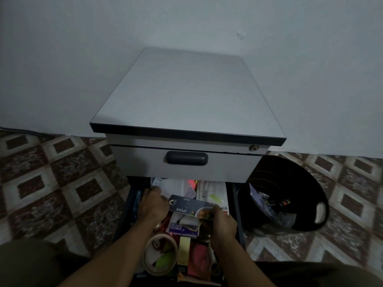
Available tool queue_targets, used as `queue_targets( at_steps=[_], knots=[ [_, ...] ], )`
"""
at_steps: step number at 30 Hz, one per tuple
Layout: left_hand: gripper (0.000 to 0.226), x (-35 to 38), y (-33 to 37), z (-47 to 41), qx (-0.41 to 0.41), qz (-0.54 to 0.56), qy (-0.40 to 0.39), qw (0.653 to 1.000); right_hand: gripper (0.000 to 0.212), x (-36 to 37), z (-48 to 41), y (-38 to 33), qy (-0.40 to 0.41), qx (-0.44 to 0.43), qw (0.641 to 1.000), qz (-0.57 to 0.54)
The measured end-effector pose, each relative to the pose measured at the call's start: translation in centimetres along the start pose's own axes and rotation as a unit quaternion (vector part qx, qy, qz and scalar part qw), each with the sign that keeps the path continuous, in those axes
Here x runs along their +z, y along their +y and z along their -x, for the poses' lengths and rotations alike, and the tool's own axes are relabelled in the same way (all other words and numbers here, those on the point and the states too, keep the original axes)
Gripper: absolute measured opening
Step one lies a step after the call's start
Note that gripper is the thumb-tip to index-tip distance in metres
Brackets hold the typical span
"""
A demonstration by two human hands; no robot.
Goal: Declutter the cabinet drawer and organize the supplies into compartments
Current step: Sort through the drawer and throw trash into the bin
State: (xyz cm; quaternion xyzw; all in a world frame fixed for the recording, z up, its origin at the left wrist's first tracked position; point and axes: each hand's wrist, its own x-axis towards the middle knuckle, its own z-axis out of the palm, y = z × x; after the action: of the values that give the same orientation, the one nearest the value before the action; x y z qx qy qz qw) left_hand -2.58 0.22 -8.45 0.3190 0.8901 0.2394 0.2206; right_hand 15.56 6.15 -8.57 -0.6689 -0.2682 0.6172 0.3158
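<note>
**Head camera: two hands work through an overstuffed drawer**

A person facing a grey cabinet (186, 96) digs through its pulled-out lower drawer (236, 206). It sits below the closed upper drawer (217, 168) and is heaped with loose supplies. The right hand (224, 223) pinches the near corner of a dark card-backed spoon pack (187, 203), which lies tilted on top of the pile in the middle of the drawer. The left hand (152, 206) reaches toward the back left, fingers curled down into papers and plastic bags (176, 188). Whether it grips anything cannot be told. Nearer the person lie a tape roll (160, 254), a yellow note pad (184, 249) and a pink pad (202, 258). A black bin (277, 172), partly filled, stands just beside the cabinet on the right. No dividers are visible, so the sorting appears to be at an early stage. Two risks stand out from here. Lifting the pack by one corner could drag the small packets beneath it over the drawer's edge. The dim light could also send useful items to the bin with the rubbish.
</note>
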Motion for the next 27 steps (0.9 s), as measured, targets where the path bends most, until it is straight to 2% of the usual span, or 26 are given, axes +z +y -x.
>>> queue_targets(
  at_steps=[2,7,11,14,18,22,27],
  knots=[
    [0.022,-0.2,-0.2,-0.7,-0.015,0.021,0.000,1.000,0.033,-0.2,0.4,0.0,0.003,0.009,1.000,0.012],
    [0.030,0.0,0.1,-2.1,0.010,0.029,-0.057,0.998,0.017,-0.3,0.3,-0.4,-0.019,0.020,1.000,0.006],
    [0.037,0.3,0.4,-2.5,0.011,0.031,-0.080,0.996,0.030,-0.3,-0.2,-0.2,-0.033,0.019,0.999,0.002],
    [0.022,0.3,0.5,-2.5,0.007,0.010,-0.074,0.997,0.030,-0.1,-0.3,0.1,-0.037,0.017,0.999,0.005],
    [0.029,0.8,0.7,-2.3,-0.005,0.004,-0.057,0.998,0.021,-0.4,-0.2,0.0,-0.039,0.007,0.999,0.003],
    [0.016,0.8,1.8,-2.2,-0.025,0.019,-0.001,1.000,0.020,-0.7,-0.8,0.4,-0.036,-0.005,0.999,-0.007],
    [0.042,0.6,3.8,-2.4,-0.117,0.008,0.029,0.993,0.018,-1.0,-0.9,1.0,-0.045,-0.004,0.999,-0.017]
  ],
)
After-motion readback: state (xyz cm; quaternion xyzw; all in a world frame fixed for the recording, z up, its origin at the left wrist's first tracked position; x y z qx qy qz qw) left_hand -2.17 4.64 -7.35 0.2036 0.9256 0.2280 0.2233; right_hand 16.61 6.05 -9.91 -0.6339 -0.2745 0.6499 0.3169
